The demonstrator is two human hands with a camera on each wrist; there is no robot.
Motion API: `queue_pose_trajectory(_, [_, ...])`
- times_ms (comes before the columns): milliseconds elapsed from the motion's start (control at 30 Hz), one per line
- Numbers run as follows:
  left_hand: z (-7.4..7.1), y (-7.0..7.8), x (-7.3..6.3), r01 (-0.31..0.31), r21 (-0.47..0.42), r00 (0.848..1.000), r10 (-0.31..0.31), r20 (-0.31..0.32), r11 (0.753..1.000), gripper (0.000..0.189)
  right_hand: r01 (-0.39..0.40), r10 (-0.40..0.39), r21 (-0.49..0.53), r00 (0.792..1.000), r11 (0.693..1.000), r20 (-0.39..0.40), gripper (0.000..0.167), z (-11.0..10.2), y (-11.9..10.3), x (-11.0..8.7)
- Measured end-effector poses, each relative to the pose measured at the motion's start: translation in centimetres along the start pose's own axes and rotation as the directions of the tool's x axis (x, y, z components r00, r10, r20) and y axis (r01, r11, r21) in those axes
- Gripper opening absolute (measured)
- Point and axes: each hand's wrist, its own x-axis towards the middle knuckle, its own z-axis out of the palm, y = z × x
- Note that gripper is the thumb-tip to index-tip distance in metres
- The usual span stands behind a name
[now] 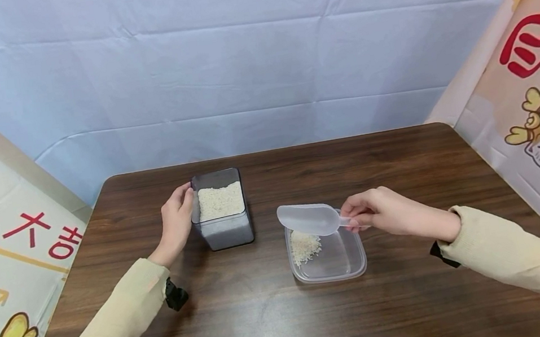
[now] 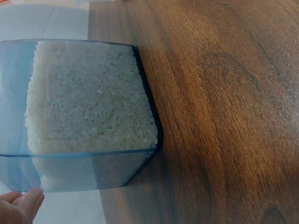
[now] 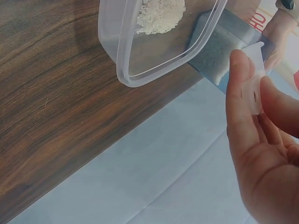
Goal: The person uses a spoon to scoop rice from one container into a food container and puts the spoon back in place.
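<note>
My left hand (image 1: 174, 221) holds the far left corner of a clear grey box (image 1: 228, 236) near its rim, its thumb against the side wall. White rice (image 2: 93, 98) fills much of this box. With thumb and fingers, my right hand (image 1: 383, 210) pinches the short handle of a translucent plastic scoop (image 1: 309, 219). No grains show in the scoop, which hangs over the back of a shallow clear container (image 1: 345, 272). A small heap of rice (image 1: 305, 248) lies in that container's left part. In the right wrist view, the handle (image 3: 254, 91) sits between thumb and fingers.
Both containers stand on a dark wood-grain table (image 1: 270, 328), the grey box to the left of the shallow one. A pale cloth (image 1: 258, 79) hangs behind the table. Printed banners (image 1: 537, 99) flank it on both sides.
</note>
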Motion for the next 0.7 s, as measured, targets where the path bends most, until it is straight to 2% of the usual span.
queue_pose_trajectory(300, [0.1, -0.1, 0.1, -0.009, 0.013, 1.0, 0.009, -0.019, 1.0, 0.042, 0.002, -0.002, 0.018, 1.0, 1.0, -0.012, 0.016, 0.1, 0.1, 0.5])
queue_pose_trajectory(700, [0.1, -0.2, 0.2, -0.003, 0.002, 1.0, 0.003, -0.014, 1.0, 0.043, 0.0, 0.0, 0.006, 1.0, 1.0, -0.013, 0.019, 0.2, -0.3, 1.2])
